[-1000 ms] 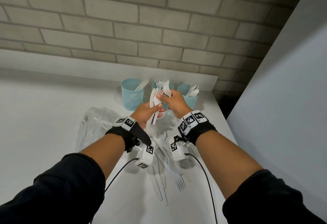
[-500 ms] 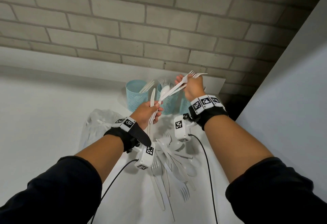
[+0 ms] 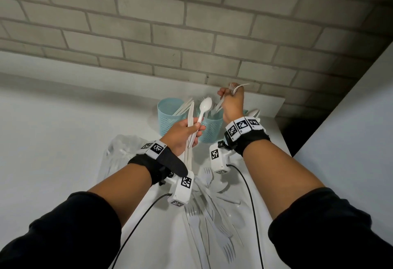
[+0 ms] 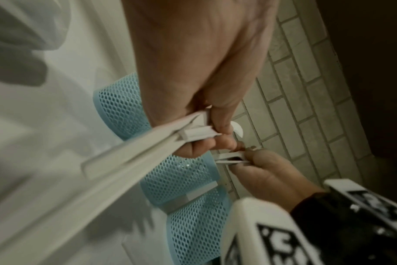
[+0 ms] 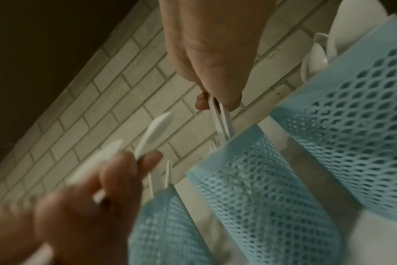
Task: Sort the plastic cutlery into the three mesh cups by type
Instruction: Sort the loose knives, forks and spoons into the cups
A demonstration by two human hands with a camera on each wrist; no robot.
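My left hand (image 3: 187, 131) grips a bunch of white plastic cutlery: a spoon (image 3: 205, 105) bowl up and knives (image 3: 190, 115) beside it. The same handles (image 4: 193, 133) cross the left wrist view. My right hand (image 3: 230, 100) pinches forks (image 3: 237, 87) with the tines up; their handles (image 5: 220, 119) point down at the middle mesh cup (image 3: 209, 129). The left mesh cup (image 3: 168, 117) holds knives. The right mesh cup (image 5: 351, 111) holds spoons (image 5: 317, 53) and is mostly hidden behind my right wrist in the head view.
A loose pile of white cutlery (image 3: 212, 215) lies on the white table between my forearms. A crumpled clear plastic bag (image 3: 119, 151) lies to the left of it. Behind the cups is a brick wall (image 3: 191, 34), and a white panel (image 3: 350, 130) stands on the right.
My right hand drew the forks out of the left hand's bunch, lifted them back and right, and turned them handle-down over the middle cup. The left hand kept the spoon and knives.
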